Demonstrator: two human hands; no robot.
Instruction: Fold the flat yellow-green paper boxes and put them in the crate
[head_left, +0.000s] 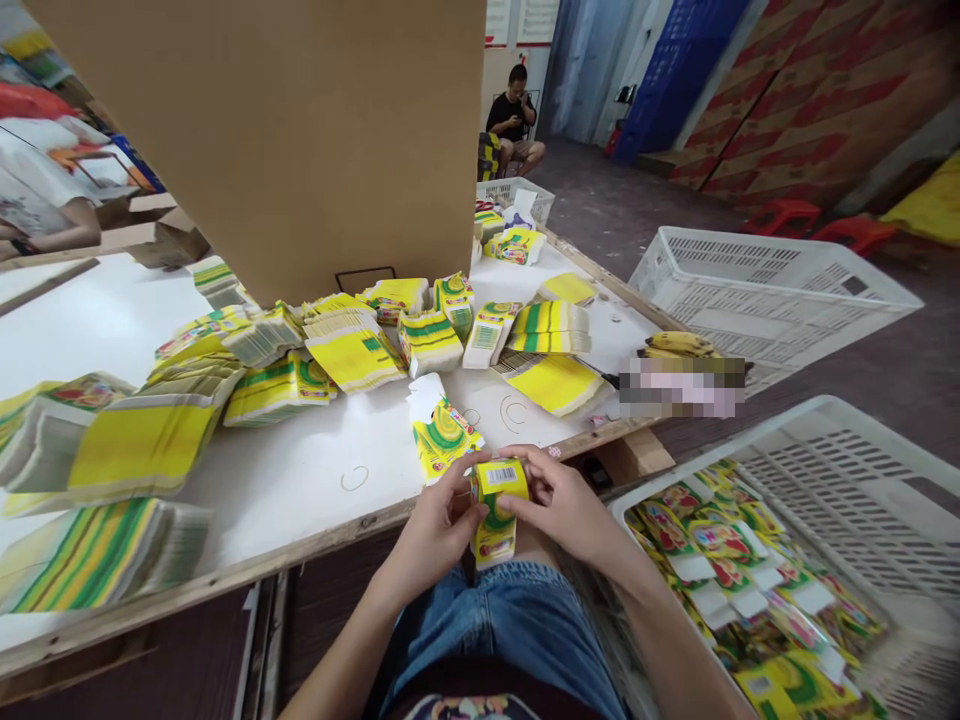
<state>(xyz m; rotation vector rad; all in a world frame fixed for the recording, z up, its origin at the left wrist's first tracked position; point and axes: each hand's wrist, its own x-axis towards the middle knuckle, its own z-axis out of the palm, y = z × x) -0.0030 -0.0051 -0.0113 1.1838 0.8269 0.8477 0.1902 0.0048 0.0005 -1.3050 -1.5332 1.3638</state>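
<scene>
One small yellow carton (pixel 496 505) is held between two hands, just off the near edge of the table (pixel 300 480) and above the lap. The left hand (pixel 435 525) is closed on the carton's left side, fingers curled behind it and thumb on its front. The right hand (pixel 566 505) is closed on the right side near the top, with its fingertips laid over the barcoded end.

One loose flat carton (pixel 442 432) is noted on the table just beyond the hands. Stacks of flat yellow-and-green cartons (pixel 352 350) are spread across the table; more than ten are seen, and an exact count cannot be made.

Three white plastic crates are recorded: one (pixel 862 470) at the right, holding many made-up cartons; one (pixel 765 290) further off on the floor; one small crate (pixel 517 190) at the table's far end. One upright cardboard sheet (pixel 300 130) stands on the table. One banana (pixel 679 343) lies at the table's right edge. Two red stools (pixel 784 213) are seen near the wall. One seated person (pixel 514 120) is in the background.
</scene>
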